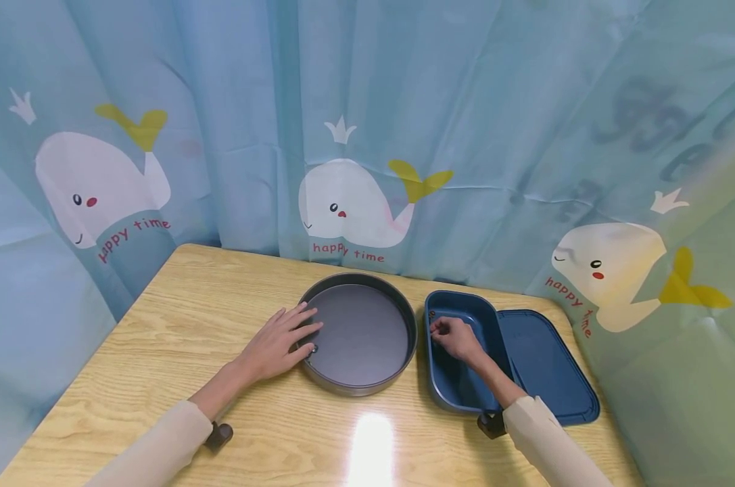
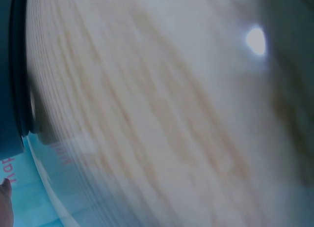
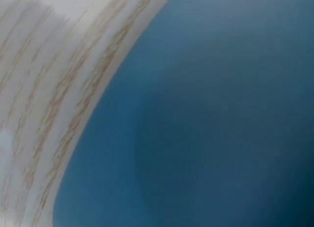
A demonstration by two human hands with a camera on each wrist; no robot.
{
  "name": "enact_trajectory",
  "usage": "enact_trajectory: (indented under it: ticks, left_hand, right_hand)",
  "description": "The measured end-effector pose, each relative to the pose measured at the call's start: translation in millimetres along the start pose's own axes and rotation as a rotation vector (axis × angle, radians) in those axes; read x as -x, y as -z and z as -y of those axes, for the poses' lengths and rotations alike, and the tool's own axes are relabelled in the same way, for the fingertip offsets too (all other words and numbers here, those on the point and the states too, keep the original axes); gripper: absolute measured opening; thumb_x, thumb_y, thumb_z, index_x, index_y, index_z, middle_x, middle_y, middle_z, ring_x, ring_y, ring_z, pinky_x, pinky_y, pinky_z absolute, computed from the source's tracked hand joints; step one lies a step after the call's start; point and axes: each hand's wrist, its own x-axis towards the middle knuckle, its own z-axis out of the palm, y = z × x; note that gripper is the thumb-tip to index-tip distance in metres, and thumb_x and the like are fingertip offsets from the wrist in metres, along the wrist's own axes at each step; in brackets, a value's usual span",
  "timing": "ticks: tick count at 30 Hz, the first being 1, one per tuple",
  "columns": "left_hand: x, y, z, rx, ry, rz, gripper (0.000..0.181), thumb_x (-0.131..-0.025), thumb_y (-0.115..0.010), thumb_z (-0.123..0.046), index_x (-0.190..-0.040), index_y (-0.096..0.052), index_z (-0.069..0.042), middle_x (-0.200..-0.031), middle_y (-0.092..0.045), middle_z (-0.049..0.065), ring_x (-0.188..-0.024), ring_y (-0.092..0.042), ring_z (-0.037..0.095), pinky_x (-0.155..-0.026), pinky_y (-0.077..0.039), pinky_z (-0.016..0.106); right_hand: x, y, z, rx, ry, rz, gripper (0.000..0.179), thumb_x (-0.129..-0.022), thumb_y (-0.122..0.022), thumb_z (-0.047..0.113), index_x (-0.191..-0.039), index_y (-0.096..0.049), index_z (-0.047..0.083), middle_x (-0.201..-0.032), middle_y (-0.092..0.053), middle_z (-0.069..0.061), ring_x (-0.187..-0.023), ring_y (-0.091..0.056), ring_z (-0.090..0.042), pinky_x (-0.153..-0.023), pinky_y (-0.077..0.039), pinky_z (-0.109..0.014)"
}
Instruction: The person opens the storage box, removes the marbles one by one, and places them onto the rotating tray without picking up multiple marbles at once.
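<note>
A round dark grey pan [image 1: 360, 338] sits mid-table in the head view. My left hand [image 1: 276, 341] rests over its left rim, fingers spread and fairly straight. A small shiny dark piece [image 1: 314, 348] lies inside the pan by the left fingertips. To the right stands a deep blue rectangular box [image 1: 467, 396]. My right hand [image 1: 457, 338] reaches into it with bent fingers, the fingertips drawn together at the box's left wall. Close above those fingertips is a small brownish piece [image 1: 432, 314]. Whether the right fingertips pinch anything, I cannot tell.
A flat blue lid [image 1: 546, 365] lies right of the box, one edge against it. The wooden table [image 1: 270, 433] ends at a blue curtain [image 1: 239, 135] printed with whales, which hangs close behind and at both sides. A dark camera mount [image 1: 219, 436] shows at the left wrist.
</note>
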Motion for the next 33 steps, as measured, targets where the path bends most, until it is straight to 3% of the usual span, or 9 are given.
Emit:
enact_trajectory:
  ticks: [9, 20, 28, 33]
  left_hand:
    - [0.1, -0.7, 0.4, 0.003, -0.002, -0.005, 0.045, -0.098, -0.061, -0.032, -0.138, -0.062, -0.011, -0.151, -0.046, 0.011, -0.146, -0.03, 0.031, -0.115, -0.022, 0.059]
    - [0.1, -0.6, 0.5, 0.011, 0.002, -0.003, 0.046, -0.098, -0.061, -0.033, -0.139, -0.062, -0.012, -0.151, -0.046, 0.01, -0.146, -0.03, 0.031, -0.115, -0.022, 0.06]
    - [0.3, 0.3, 0.5, 0.018, 0.003, -0.008, 0.045, -0.098, -0.061, -0.032, -0.138, -0.062, -0.011, -0.152, -0.045, 0.01, -0.146, -0.029, 0.031, -0.116, -0.021, 0.059]
    - [0.1, 0.6, 0.5, 0.018, 0.004, -0.009, 0.045, -0.098, -0.062, -0.032, -0.138, -0.062, -0.011, -0.152, -0.046, 0.01, -0.146, -0.029, 0.031, -0.116, -0.02, 0.059]
  right_hand:
    - [2.2, 1.1, 1.3, 0.014, 0.025, 0.032, 0.008, -0.088, -0.071, 0.003, -0.086, -0.068, -0.003, -0.08, -0.068, -0.002, -0.076, -0.063, -0.016, -0.069, -0.051, -0.032]
    - [7.7, 15.8, 4.6, -0.077, -0.041, 0.039, 0.004, -0.092, -0.069, 0.003, -0.093, -0.071, 0.0, -0.084, -0.071, -0.005, -0.079, -0.066, -0.019, -0.07, -0.053, -0.032]
    - [8.3, 27.3, 30.1, -0.188, -0.045, -0.056, 0.01, -0.093, -0.071, 0.008, -0.1, -0.071, 0.001, -0.092, -0.073, -0.007, -0.09, -0.068, -0.025, -0.08, -0.055, -0.038]
    - [7.2, 29.9, 48.6, -0.241, -0.017, -0.053, 0.014, -0.093, -0.071, 0.01, -0.104, -0.07, 0.001, -0.095, -0.072, -0.008, -0.096, -0.068, -0.028, -0.083, -0.056, -0.041]
